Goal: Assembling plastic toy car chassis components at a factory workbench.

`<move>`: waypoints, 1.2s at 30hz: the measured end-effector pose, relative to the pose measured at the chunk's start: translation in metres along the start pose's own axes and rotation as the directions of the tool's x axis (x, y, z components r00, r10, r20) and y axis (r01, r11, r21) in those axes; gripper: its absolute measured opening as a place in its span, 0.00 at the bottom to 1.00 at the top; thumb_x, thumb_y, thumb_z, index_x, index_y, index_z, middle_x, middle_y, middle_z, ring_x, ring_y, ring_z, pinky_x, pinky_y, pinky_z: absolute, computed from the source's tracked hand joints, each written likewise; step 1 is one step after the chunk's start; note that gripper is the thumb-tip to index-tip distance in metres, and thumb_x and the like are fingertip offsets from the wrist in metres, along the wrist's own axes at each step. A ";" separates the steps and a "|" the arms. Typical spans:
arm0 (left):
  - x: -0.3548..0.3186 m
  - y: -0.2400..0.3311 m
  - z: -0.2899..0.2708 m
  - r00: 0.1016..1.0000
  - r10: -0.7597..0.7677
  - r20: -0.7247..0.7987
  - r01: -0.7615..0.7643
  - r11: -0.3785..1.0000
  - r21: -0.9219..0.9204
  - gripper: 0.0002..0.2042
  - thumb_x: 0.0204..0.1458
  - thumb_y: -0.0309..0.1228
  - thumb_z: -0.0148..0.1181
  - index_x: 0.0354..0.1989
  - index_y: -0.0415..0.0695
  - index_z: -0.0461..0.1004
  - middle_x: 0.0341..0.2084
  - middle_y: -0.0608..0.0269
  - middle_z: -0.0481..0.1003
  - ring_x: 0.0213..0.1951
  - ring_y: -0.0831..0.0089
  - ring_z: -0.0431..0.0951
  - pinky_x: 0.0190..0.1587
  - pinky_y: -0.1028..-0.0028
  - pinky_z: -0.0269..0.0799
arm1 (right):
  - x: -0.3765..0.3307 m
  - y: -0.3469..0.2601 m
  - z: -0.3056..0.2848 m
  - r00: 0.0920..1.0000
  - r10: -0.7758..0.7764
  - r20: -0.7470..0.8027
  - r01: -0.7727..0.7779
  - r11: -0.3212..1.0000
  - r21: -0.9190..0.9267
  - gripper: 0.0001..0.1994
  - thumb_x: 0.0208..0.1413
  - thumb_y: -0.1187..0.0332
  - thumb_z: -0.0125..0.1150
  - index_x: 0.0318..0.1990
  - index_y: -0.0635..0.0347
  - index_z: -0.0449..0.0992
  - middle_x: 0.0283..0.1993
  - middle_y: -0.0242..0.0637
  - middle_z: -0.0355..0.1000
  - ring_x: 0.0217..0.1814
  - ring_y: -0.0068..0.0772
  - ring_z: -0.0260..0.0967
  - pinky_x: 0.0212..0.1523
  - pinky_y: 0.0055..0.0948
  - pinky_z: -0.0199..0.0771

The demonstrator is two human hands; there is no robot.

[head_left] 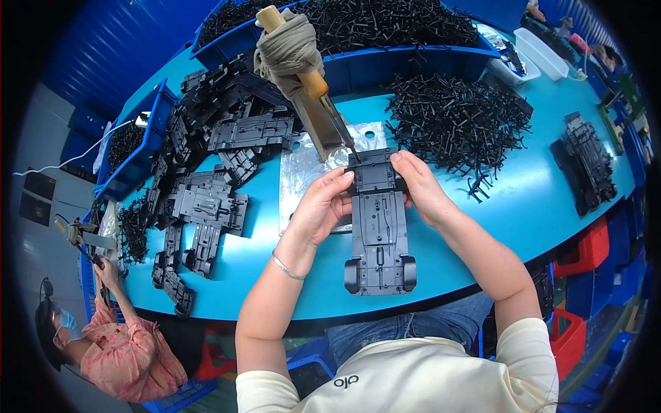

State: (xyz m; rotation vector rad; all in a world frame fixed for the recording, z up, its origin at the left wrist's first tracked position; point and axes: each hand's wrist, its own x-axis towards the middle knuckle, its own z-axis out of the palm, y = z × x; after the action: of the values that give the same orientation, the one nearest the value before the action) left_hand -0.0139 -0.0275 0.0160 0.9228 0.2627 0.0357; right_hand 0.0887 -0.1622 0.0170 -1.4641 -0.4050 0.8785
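Both my hands grip a black plastic toy car chassis (379, 230), long and flat with wheel arches at its near end. My left hand (322, 204) pinches its left edge near the far end, and my right hand (420, 187) holds the opposite edge, thumb on top. Over the far end slants a soldering iron (339, 122), its tip touching or just above the chassis. The iron is fixed to a stand with a wooden handle wrapped in cloth (292, 47). Partly under the chassis and my left hand lies a shiny metal plate (296, 182).
Several chassis (206, 203) are heaped at left. A pile of small black plastic pieces (458, 120) lies at right, before a full blue bin (372, 72). More chassis (589, 162) are stacked far right. A masked person (127, 351) works at lower left. Red stools (568, 337) stand below the table.
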 end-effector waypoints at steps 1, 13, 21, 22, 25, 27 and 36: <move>0.000 0.000 0.001 1.000 0.000 0.001 0.000 1.000 0.000 0.12 0.47 0.31 0.45 0.38 0.36 0.62 0.31 0.61 0.68 0.28 0.76 0.70 0.32 0.80 0.68 | 0.000 0.000 0.000 1.000 0.004 -0.002 -0.004 1.000 -0.002 0.13 0.50 0.56 0.38 0.25 0.55 0.59 0.17 0.26 0.57 0.14 0.15 0.51 0.13 0.14 0.48; -0.001 0.006 -0.022 0.998 -0.043 -0.038 0.046 0.997 0.067 0.13 0.44 0.30 0.48 0.38 0.36 0.62 0.29 0.61 0.69 0.27 0.76 0.71 0.31 0.77 0.70 | 0.001 0.014 0.003 0.975 0.021 0.220 -0.068 0.976 0.207 0.11 0.53 0.60 0.36 0.34 0.57 0.59 0.23 0.28 0.60 0.19 0.17 0.54 0.19 0.16 0.56; -0.005 0.011 -0.030 0.999 -0.021 -0.045 0.026 0.992 0.120 0.13 0.44 0.29 0.48 0.38 0.35 0.62 0.28 0.60 0.69 0.27 0.75 0.71 0.29 0.77 0.70 | 0.010 0.019 0.010 0.965 -0.013 0.260 -0.055 0.966 0.251 0.11 0.53 0.62 0.36 0.35 0.59 0.60 0.29 0.31 0.62 0.25 0.20 0.60 0.22 0.19 0.61; -0.005 0.011 -0.031 0.999 -0.014 -0.046 0.019 0.992 0.125 0.13 0.44 0.29 0.48 0.38 0.36 0.62 0.28 0.61 0.69 0.26 0.75 0.71 0.29 0.77 0.70 | 0.011 0.020 0.011 0.969 -0.007 0.245 -0.056 0.967 0.248 0.11 0.53 0.62 0.36 0.35 0.59 0.61 0.30 0.31 0.63 0.26 0.20 0.61 0.23 0.19 0.62; -0.006 0.014 -0.034 0.999 -0.014 -0.033 0.019 0.988 0.152 0.12 0.44 0.29 0.48 0.37 0.37 0.62 0.28 0.61 0.69 0.27 0.75 0.71 0.29 0.77 0.70 | 0.013 0.021 0.011 0.972 -0.009 0.237 -0.049 0.970 0.239 0.11 0.53 0.62 0.36 0.35 0.59 0.61 0.30 0.31 0.63 0.27 0.21 0.61 0.23 0.19 0.62; -0.007 0.017 -0.034 0.999 -0.019 -0.036 0.025 0.986 0.162 0.12 0.44 0.29 0.48 0.37 0.37 0.63 0.28 0.61 0.69 0.27 0.75 0.71 0.29 0.77 0.70 | 0.013 0.022 0.011 0.970 -0.015 0.243 -0.043 0.972 0.232 0.11 0.52 0.62 0.36 0.35 0.59 0.62 0.30 0.32 0.63 0.27 0.20 0.61 0.23 0.19 0.62; -0.010 0.022 -0.033 0.999 -0.019 -0.049 0.026 0.988 0.149 0.12 0.44 0.29 0.48 0.36 0.36 0.63 0.28 0.61 0.69 0.27 0.75 0.71 0.29 0.78 0.69 | 0.014 0.018 0.017 0.972 -0.017 0.235 -0.042 0.969 0.242 0.13 0.52 0.60 0.37 0.35 0.61 0.62 0.27 0.31 0.63 0.24 0.20 0.61 0.23 0.18 0.62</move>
State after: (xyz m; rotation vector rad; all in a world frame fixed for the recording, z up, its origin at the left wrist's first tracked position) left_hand -0.0299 0.0103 0.0165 1.0690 0.3234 0.0172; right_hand 0.0803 -0.1428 -0.0023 -1.1399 -0.4457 1.0782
